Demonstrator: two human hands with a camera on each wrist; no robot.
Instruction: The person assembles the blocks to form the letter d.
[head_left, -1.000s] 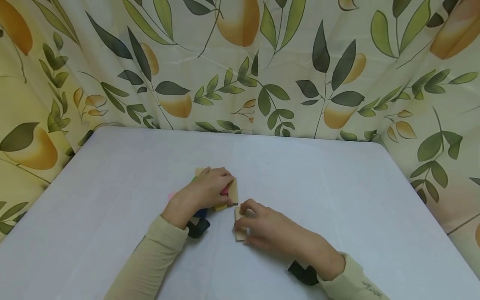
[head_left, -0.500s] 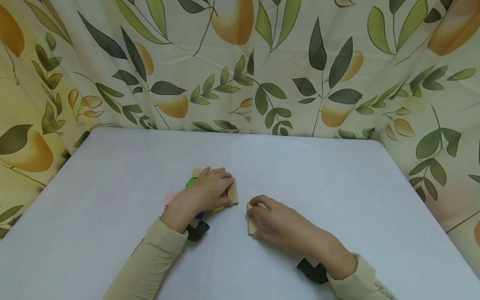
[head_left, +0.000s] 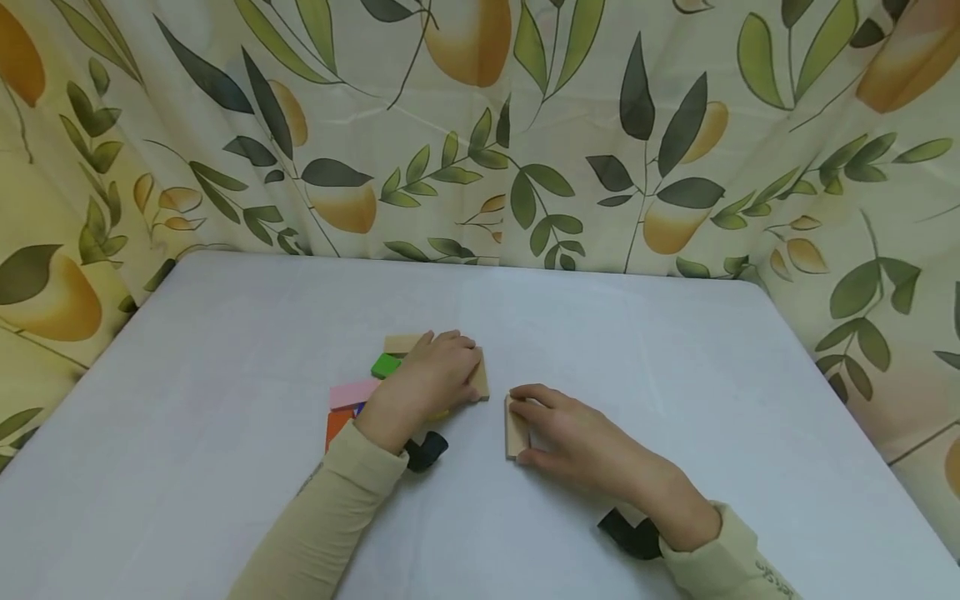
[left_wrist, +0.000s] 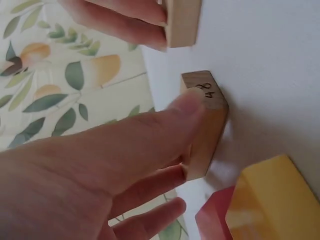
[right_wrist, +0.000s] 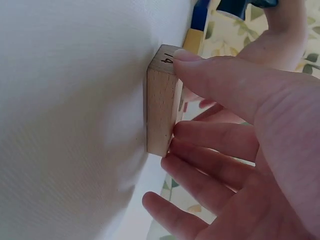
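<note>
My left hand (head_left: pixel 427 383) pinches a plain wooden block (left_wrist: pixel 209 132) between thumb and fingers. Handwritten digits that look like 48 mark the end of that block. To its right, my right hand (head_left: pixel 592 437) grips a second plain wooden block (right_wrist: pixel 162 107) lengthwise, thumb on the numbered end and fingertips at the other. Both blocks are at the white tabletop, a narrow gap apart. Beside my left hand lie a yellow block (left_wrist: pixel 280 195) and a red block (left_wrist: pixel 215 215), which the hand mostly hides in the head view.
Left of my left hand lie a green block (head_left: pixel 386 365), a pink block (head_left: pixel 352 395), an orange block (head_left: pixel 337 425) and another plain wooden block (head_left: pixel 401 343). A fruit-patterned curtain (head_left: pixel 480 167) hangs behind the table's far edge (head_left: pixel 600 273).
My right hand has drawn its wooden block to the right and slightly farther away. The left hand has shifted right with its block, uncovering the green, pink and orange blocks.
</note>
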